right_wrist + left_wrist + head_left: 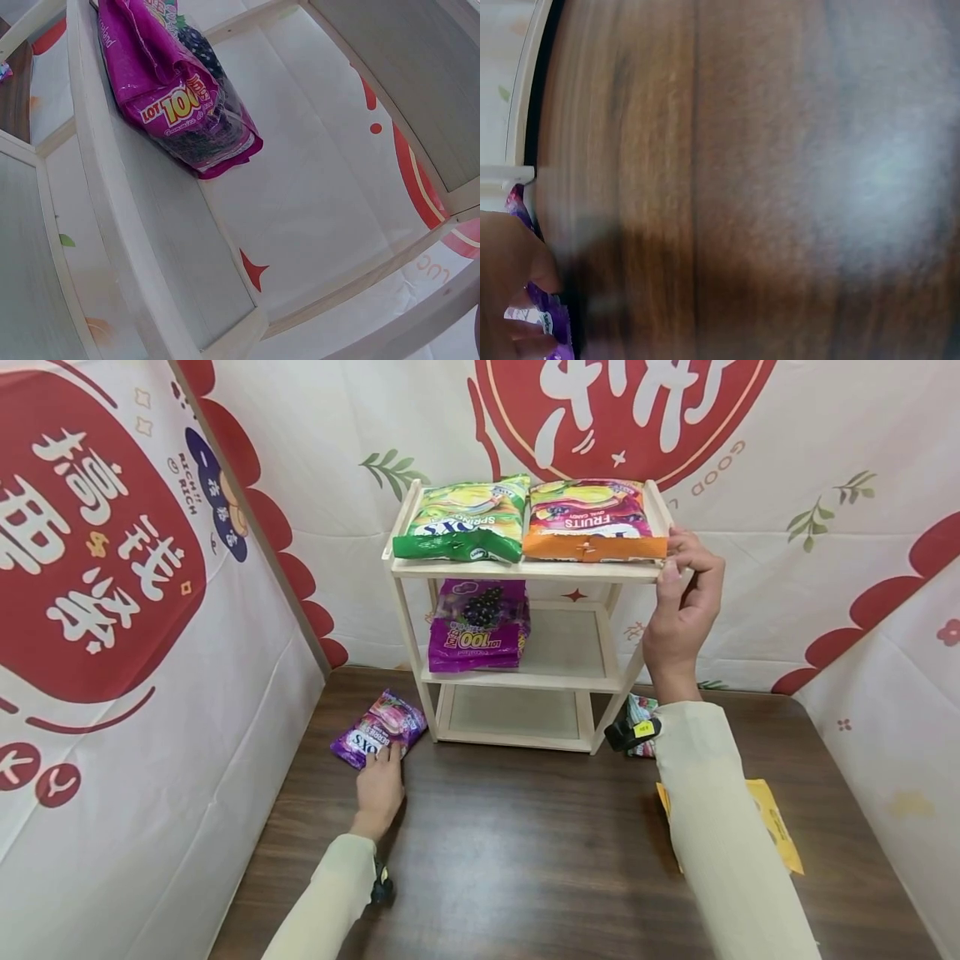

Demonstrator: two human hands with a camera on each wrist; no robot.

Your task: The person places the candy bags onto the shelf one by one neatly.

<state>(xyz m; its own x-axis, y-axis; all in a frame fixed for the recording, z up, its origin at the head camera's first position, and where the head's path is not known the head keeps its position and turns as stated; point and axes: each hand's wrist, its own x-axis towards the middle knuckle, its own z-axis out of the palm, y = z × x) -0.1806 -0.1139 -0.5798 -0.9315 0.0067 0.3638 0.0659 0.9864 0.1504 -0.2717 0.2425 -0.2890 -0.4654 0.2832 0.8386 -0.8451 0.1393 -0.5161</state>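
Note:
My left hand (380,789) is at the near edge of a purple berries candy bag (386,724) lying on the table, left of a small three-tier wooden shelf (525,683). In the left wrist view, the bag's purple edge (553,311) shows between thumb and fingers. At the right end of the top tier, my right hand (684,610) grips the shelf's frame, thumb in front, close beside an orange-edged fruits candy bag (592,522). A green candy bag (468,522) lies left of that one. The middle tier carries a purple gummies bag (480,627) on its left side.
A yellow packet (776,827) lies on the brown table (510,852), partly under my right forearm. Another small patterned packet (642,706) sits by the shelf's right foot, partly hidden by the wrist camera. Printed cloth walls (750,593) stand behind and at both sides.

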